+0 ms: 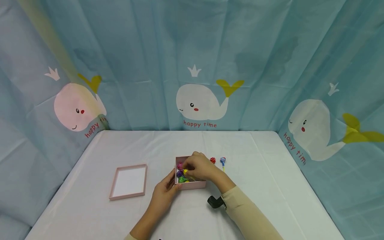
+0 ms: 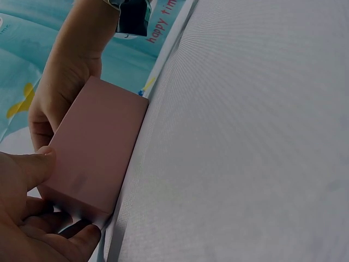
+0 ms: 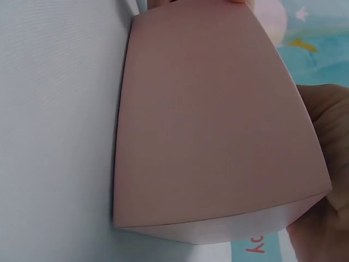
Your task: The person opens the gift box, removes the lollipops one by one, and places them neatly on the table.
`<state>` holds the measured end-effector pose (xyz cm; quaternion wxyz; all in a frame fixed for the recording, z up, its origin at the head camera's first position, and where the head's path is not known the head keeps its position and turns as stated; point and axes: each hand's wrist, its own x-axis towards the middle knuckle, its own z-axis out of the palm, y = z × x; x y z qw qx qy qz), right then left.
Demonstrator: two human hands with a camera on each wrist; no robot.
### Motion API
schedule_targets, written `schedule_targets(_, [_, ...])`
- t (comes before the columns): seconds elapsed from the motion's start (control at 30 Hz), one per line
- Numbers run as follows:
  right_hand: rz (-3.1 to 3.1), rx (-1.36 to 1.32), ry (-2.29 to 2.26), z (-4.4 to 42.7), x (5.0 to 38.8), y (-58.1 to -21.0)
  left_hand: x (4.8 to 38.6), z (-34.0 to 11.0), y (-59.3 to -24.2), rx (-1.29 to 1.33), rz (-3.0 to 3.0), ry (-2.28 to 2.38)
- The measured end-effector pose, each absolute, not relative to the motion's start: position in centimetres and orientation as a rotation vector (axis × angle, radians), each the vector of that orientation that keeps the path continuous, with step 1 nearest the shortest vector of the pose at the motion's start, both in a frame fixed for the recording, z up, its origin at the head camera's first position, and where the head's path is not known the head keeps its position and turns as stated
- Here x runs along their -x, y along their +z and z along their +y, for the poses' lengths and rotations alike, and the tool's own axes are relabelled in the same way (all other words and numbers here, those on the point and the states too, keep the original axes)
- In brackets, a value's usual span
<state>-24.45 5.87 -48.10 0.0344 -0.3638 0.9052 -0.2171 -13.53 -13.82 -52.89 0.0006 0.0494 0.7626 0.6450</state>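
Note:
A pink open box (image 1: 192, 186) stands on the table in the head view, with several wrapped lollipops inside: pink (image 1: 180, 166), purple (image 1: 179, 173) and green (image 1: 182, 179) heads show. My left hand (image 1: 163, 193) grips the box's near left corner, thumb on the front wall (image 2: 98, 147) and fingers round the left side. Over the box's far right part reaches my right hand (image 1: 200, 166), its fingertips pinching a yellow lollipop (image 1: 185, 171) inside. The box wall hides those fingers in both wrist views.
Left of the box lies its pink-rimmed lid (image 1: 129, 181), white inside up. A red lollipop (image 1: 212, 160) and a blue lollipop (image 1: 223, 160) lie to the right. The white table (image 1: 264, 200) meets a blue whale-print curtain (image 1: 144, 100) behind.

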Motion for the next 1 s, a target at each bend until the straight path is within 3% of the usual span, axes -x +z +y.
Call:
schedule_targets(0.47, [2.884, 1.188, -1.151, 6.9, 24.2, -47.4, 13.6, -13.7, -52.8, -0.151, 2.416, 2.015])
schedule_targets(1.0, [2.969, 0.944, -1.47, 11.9, 22.3, -45.2, 13.5, -13.6, -52.8, -0.114, 2.416, 2.018])
